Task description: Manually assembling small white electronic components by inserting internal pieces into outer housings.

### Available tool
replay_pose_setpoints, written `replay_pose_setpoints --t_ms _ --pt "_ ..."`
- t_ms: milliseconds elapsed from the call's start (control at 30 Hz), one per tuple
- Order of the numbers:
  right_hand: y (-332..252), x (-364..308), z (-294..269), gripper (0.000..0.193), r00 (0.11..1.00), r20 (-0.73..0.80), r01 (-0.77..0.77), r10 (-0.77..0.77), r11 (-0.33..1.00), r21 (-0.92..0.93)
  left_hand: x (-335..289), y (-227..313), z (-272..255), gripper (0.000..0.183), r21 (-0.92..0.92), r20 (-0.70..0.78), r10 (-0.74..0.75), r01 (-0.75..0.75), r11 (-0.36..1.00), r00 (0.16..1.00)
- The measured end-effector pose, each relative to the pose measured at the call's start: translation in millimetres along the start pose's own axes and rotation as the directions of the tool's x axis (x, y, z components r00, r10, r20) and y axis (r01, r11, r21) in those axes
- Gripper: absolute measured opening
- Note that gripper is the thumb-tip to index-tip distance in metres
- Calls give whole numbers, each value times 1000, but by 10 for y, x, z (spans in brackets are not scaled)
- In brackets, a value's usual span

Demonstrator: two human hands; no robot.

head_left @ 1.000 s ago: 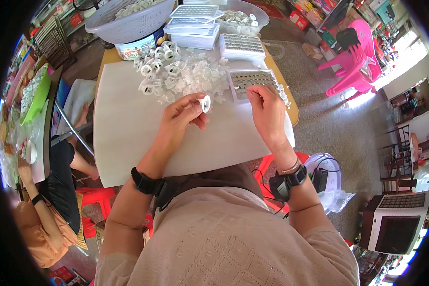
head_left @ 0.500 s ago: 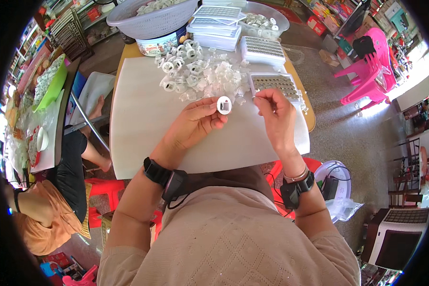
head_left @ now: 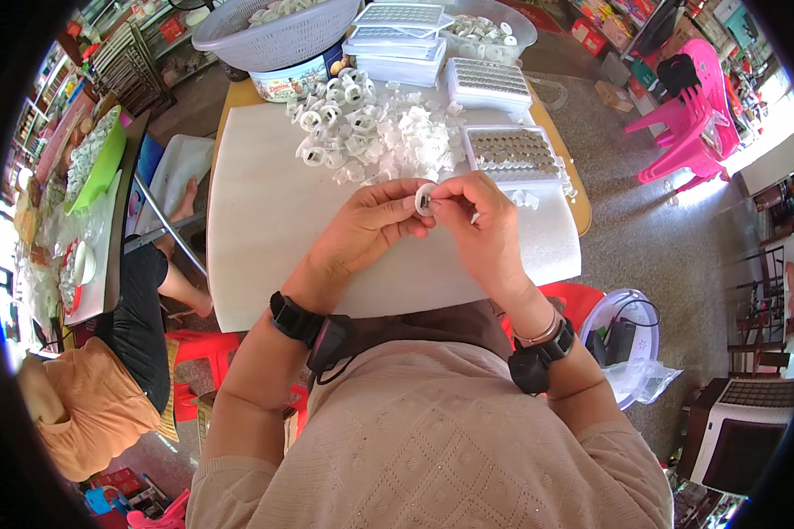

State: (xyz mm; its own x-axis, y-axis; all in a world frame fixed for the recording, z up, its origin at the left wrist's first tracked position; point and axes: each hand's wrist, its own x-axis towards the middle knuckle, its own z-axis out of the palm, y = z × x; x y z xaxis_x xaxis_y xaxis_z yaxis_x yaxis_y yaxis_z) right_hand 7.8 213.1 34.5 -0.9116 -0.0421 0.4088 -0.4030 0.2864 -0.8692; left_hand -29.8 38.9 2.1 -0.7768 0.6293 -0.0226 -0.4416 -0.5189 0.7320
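Observation:
Between the thumb and fingers of my left hand (head_left: 370, 220) is a small round white plastic piece (head_left: 423, 200) with a dark recess in its face, held up over the table. The thumb and forefinger of my right hand (head_left: 481, 225) are pinched together against the face of that piece. Whatever they pinch is too small and covered to make out. Past my right hand lies a white tray (head_left: 516, 181) with rows of small round metal discs. Beyond my left hand is a heap of white translucent plastic bits (head_left: 415, 137), beside a pile of white ring-shaped parts (head_left: 331, 115).
Stacked clear trays (head_left: 401, 69) and another filled tray (head_left: 488, 81) stand at the back. Left of them a grey basket (head_left: 278, 44) rests on a printed tub (head_left: 291, 81); a clear bowl (head_left: 520, 33) holds white parts. A seated person (head_left: 97, 379) is at the left, a pink chair (head_left: 701, 115) at the right.
My right hand has moved left from beside the disc tray to the round white piece in my left hand. That piece is now turned more edge-on.

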Motion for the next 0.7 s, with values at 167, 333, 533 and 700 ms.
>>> replay_pose_setpoints --t_ms 167,333,533,700 --pt "53 16 -48 8 962 114 -274 250 905 324 6 -12 -3 35 99 44 5 -9 995 999" --pt "35 38 -87 10 950 134 -307 282 921 242 -1 -24 -16 35 133 76 -2 -8 991 997" --pt "153 104 -245 12 979 -71 -182 190 978 101 27 -9 -58 31 38 7 82 -82 996 997" --pt "271 262 -528 9 966 -237 28 -108 948 -318 6 12 -60 30 -52 -109 208 -215 975 972"
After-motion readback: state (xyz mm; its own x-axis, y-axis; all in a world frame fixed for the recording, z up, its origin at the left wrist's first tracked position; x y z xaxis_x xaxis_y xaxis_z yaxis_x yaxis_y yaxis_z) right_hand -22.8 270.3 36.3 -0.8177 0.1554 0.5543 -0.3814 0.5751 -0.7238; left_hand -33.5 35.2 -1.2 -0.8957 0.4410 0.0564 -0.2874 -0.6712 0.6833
